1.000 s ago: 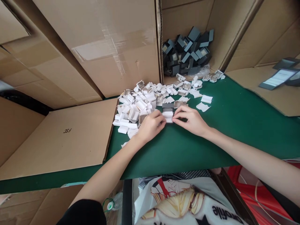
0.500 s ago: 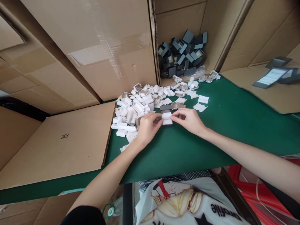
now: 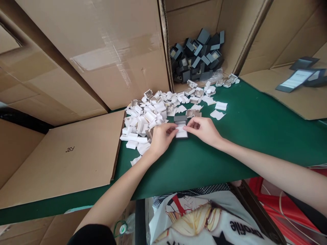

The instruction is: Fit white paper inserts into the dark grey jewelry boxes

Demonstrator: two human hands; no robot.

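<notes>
A small dark grey box (image 3: pixel 180 118) stands on the green table with its lid tipped back. Inside it lies a white folded paper insert (image 3: pixel 181 129). My left hand (image 3: pixel 162 136) pinches the insert's left edge between thumb and fingers. At the opposite edge, my right hand (image 3: pixel 203 130) grips it with thumb and forefinger. The fingertips partly cover the box's sides. Just beyond and left of my left hand spreads a heap of white folded paper pieces (image 3: pixel 149 117).
A large carton at the back holds a pile of dark boxes (image 3: pixel 196 56). Cardboard walls (image 3: pixel 122 44) rise behind the paper heap. A cardboard flap (image 3: pixel 63 153) covers the table's left side. On another flap at right sit open dark boxes (image 3: pixel 297 79).
The white insert has gone down into the dark box, with both hands still at its edges. More of the box's inside shows behind it. The view has shifted slightly.
</notes>
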